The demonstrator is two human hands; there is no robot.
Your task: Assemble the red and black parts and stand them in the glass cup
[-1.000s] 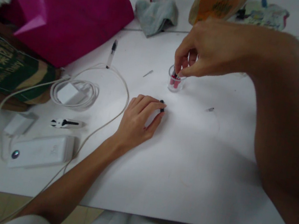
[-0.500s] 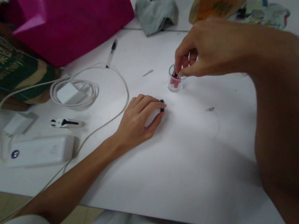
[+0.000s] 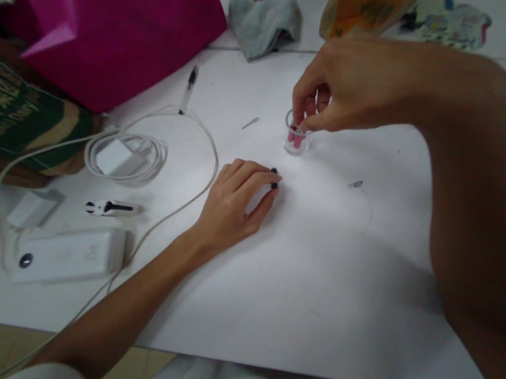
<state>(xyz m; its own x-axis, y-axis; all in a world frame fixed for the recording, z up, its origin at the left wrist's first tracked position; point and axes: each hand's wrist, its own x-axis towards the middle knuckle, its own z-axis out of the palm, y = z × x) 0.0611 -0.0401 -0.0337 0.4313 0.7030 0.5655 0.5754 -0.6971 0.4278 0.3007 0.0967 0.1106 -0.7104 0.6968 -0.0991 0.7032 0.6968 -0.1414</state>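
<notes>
Looking down from my head camera, I see my left hand [image 3: 234, 199] resting on the white table [image 3: 305, 340], its thumb and fingers closed around a small black piece [image 3: 274, 185] that shows between their tips. Beyond it, my right hand [image 3: 335, 87] bends down over a small clear cup [image 3: 293, 150], fingertips bunched at the mouth; they hide whatever may be between them, so I can't tell whether I'm gripping anything there. The cup stands upright on the table, with red pieces [image 3: 299, 139] inside, just under those fingertips. A thin grey sliver [image 3: 250, 122] lies to the left of the cup, and a small dark-tipped bit [image 3: 356, 184] lies to its right, nearer to me. Over on my left are a clear pen-like tube with a black end [image 3: 189, 88], a coiled white cable [image 3: 159, 164], a black-and-white tool [image 3: 111, 209] and a white power bank [image 3: 72, 255]. A grey cloth [image 3: 261, 26] lies beyond the cup, beside a magenta bag [image 3: 131, 14].
</notes>
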